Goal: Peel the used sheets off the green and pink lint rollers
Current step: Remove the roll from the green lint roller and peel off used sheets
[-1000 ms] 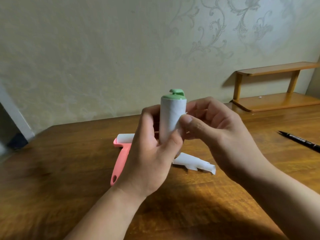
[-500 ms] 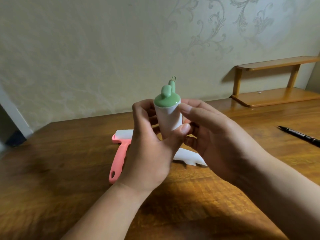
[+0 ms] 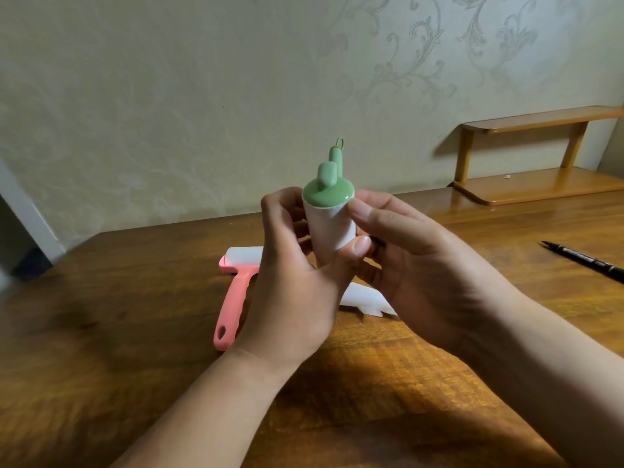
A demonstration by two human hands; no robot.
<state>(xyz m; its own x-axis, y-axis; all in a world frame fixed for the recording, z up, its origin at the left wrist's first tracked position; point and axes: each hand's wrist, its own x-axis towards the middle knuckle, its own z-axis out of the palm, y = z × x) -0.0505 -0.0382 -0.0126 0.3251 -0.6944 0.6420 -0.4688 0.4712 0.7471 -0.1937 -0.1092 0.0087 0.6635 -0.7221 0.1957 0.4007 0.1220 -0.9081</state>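
Note:
I hold the green lint roller (image 3: 329, 197) upright above the table, its green end cap tilted toward me and its green handle pointing away behind it. My left hand (image 3: 297, 282) grips the white roll from the left, thumb across its front. My right hand (image 3: 408, 261) curls round the roll's right side, index fingertip at the top edge near the cap. The pink lint roller (image 3: 236, 288) lies flat on the table behind my left hand, handle toward me. A peeled white sheet (image 3: 366, 300) lies on the table under my hands.
The brown wooden table (image 3: 135, 332) meets a pale patterned wall at the back. A black pen (image 3: 587, 261) lies at the right. A small wooden shelf (image 3: 540, 153) stands at the back right corner.
The green roller has tipped toward me, so its cap top and rear handle now show. My right fingers have slid up from the roll's middle to its top edge.

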